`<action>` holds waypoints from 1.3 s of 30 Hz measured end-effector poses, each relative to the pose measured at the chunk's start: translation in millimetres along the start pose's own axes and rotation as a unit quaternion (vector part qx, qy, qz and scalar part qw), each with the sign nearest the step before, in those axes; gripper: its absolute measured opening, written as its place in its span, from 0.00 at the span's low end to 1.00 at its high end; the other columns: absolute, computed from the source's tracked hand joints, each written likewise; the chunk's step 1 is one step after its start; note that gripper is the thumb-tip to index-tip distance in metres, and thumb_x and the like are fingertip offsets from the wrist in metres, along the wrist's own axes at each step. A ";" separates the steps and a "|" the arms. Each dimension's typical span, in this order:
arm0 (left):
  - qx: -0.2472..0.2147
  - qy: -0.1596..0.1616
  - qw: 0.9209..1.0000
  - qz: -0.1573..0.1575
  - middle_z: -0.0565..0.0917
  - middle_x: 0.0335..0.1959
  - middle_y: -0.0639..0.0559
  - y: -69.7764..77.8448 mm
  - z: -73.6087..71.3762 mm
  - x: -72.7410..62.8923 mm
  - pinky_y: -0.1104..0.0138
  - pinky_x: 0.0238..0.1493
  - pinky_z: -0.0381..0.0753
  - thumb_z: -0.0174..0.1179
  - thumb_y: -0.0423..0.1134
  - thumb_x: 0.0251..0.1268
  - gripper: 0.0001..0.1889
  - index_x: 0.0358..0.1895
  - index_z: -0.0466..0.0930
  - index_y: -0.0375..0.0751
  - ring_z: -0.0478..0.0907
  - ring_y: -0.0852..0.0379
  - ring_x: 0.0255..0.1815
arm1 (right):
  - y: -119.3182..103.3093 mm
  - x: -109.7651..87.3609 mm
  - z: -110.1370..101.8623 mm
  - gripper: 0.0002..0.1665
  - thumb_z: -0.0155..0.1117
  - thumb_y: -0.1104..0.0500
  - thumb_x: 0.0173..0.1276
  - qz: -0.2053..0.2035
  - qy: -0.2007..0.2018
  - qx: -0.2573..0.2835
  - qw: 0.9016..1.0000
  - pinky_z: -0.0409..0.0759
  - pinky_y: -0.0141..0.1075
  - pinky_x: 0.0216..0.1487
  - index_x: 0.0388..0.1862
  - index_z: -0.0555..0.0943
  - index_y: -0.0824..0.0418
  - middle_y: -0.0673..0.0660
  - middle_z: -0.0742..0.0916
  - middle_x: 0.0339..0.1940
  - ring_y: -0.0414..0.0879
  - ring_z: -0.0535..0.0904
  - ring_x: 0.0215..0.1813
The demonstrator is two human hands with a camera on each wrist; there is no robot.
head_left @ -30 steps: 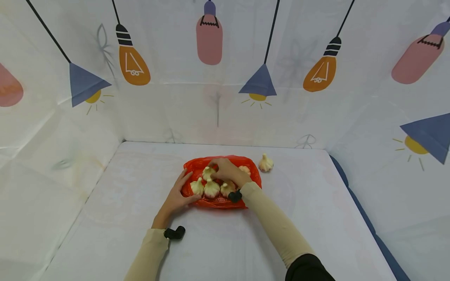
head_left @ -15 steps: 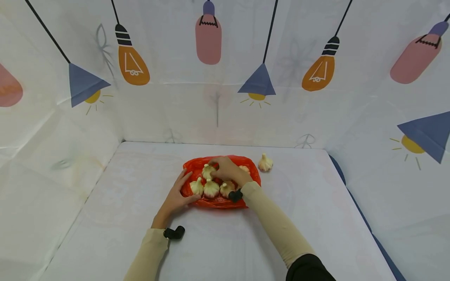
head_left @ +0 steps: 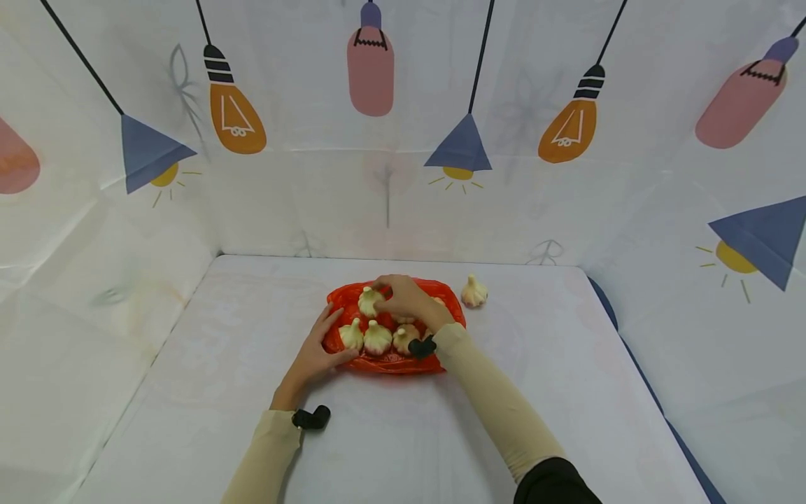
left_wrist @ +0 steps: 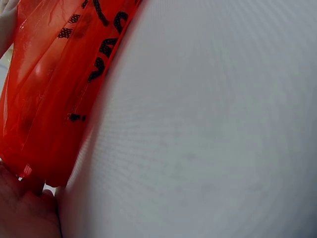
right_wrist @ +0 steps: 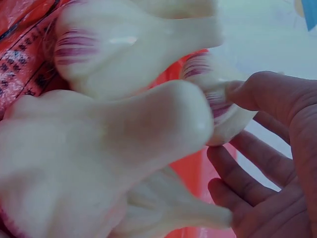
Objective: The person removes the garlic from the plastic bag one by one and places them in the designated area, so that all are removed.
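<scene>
In the head view a red plastic bag (head_left: 390, 363) lined like a basket holds several garlic bulbs (head_left: 378, 337), pale with purple streaks. My right hand (head_left: 411, 301) reaches over it and pinches one garlic bulb (head_left: 369, 302) between thumb and fingers, at the back left of the bag. The right wrist view shows the thumb on that bulb (right_wrist: 218, 99), with other bulbs close in front. My left hand (head_left: 317, 350) rests against the bag's left edge, fingers spread along the side and thumb along the front. In the left wrist view the bag's wall (left_wrist: 54, 99) hides most of the fingers.
One garlic bulb (head_left: 474, 291) lies on the white table (head_left: 535, 378), just beyond the bag's right back corner. A white sheet with printed lamps (head_left: 460, 147) encloses the table at the back and sides.
My right hand has risen slightly with the pinched garlic bulb, up and a little left in the head view. The left hand and bag stay in place.
</scene>
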State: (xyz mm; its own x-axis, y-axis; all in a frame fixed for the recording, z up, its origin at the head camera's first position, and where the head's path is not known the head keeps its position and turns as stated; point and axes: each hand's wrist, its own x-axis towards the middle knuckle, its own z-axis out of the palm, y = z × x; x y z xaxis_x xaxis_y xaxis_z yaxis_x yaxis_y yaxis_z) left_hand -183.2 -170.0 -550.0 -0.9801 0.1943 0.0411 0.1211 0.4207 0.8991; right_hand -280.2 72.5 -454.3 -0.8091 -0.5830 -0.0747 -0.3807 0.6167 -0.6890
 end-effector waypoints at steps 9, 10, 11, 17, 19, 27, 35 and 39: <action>0.004 -0.001 1.000 0.002 0.45 0.87 0.48 0.4 0.3 0.2 0.32 0.78 0.50 0.76 0.52 0.56 0.52 0.82 0.57 0.49 0.42 0.35 0.86 | -6.0 -4.2 -10.5 0.27 0.66 0.59 0.67 -0.011 0.022 0.013 1.000 0.84 0.43 0.60 0.66 0.80 0.58 0.55 0.85 0.64 0.51 0.82 0.61; 0.004 0.000 1.000 0.001 0.45 0.87 0.49 0.3 0.3 0.1 0.32 0.78 0.50 0.76 0.52 0.56 0.52 0.82 0.57 0.49 0.42 0.36 0.86 | -6.7 -4.6 -11.7 0.27 0.66 0.58 0.67 -0.011 0.024 0.013 1.000 0.84 0.43 0.60 0.66 0.80 0.58 0.55 0.85 0.64 0.51 0.82 0.61; 0.004 0.000 1.000 -0.001 0.45 0.87 0.49 0.4 0.2 -0.1 0.32 0.78 0.50 0.76 0.52 0.56 0.52 0.82 0.57 0.49 0.42 0.36 0.86 | -7.4 -4.9 -13.0 0.27 0.66 0.58 0.67 -0.011 0.027 0.014 0.999 0.84 0.43 0.59 0.66 0.80 0.58 0.55 0.85 0.64 0.52 0.82 0.61; 0.007 -0.002 1.000 -0.004 0.44 0.87 0.49 0.7 -0.3 0.2 0.32 0.78 0.50 0.75 0.52 0.57 0.51 0.82 0.57 0.50 0.41 0.36 0.86 | -12.3 -8.5 -20.7 0.27 0.68 0.58 0.67 -0.015 0.040 0.019 0.999 0.85 0.46 0.59 0.65 0.81 0.58 0.56 0.85 0.65 0.53 0.84 0.62; 0.007 -0.003 1.000 -0.004 0.44 0.87 0.48 0.9 -0.3 0.3 0.32 0.78 0.50 0.75 0.51 0.57 0.51 0.83 0.57 0.49 0.41 0.35 0.86 | -12.7 -10.3 -22.4 0.27 0.68 0.58 0.68 -0.014 0.043 0.021 0.999 0.84 0.46 0.60 0.66 0.80 0.58 0.55 0.84 0.65 0.52 0.84 0.62; 0.003 -0.001 1.000 -0.003 0.44 0.87 0.49 0.5 0.1 -0.1 0.32 0.78 0.49 0.75 0.51 0.57 0.51 0.82 0.57 0.49 0.41 0.36 0.86 | -10.7 -18.8 -27.5 0.27 0.69 0.56 0.69 -0.019 0.065 0.039 0.997 0.84 0.47 0.61 0.66 0.80 0.57 0.55 0.85 0.64 0.52 0.84 0.62; 0.007 -0.002 1.000 0.002 0.44 0.87 0.47 0.5 -0.6 -0.2 0.31 0.78 0.49 0.76 0.50 0.57 0.51 0.82 0.57 0.48 0.41 0.35 0.86 | -4.0 -29.0 -30.2 0.26 0.70 0.54 0.68 -0.021 0.080 0.057 0.995 0.83 0.48 0.63 0.65 0.81 0.57 0.54 0.85 0.64 0.51 0.84 0.61; 0.006 -0.002 1.000 0.001 0.44 0.87 0.48 1.1 -0.2 -0.6 0.32 0.78 0.49 0.76 0.51 0.56 0.51 0.82 0.57 0.48 0.41 0.35 0.86 | 0.9 -34.9 -32.8 0.26 0.71 0.55 0.68 -0.017 0.084 0.064 0.994 0.82 0.49 0.64 0.64 0.82 0.57 0.55 0.85 0.64 0.52 0.83 0.62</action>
State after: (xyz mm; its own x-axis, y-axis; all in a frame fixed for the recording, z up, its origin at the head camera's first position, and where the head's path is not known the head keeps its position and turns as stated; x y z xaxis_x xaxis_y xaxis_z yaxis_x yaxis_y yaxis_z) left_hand -182.5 -169.8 -548.9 -0.9791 0.1988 0.0417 0.1255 0.4306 0.8938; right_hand -267.0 110.7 -428.6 -0.8638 -0.4998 0.0637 -0.3575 0.5190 -0.7764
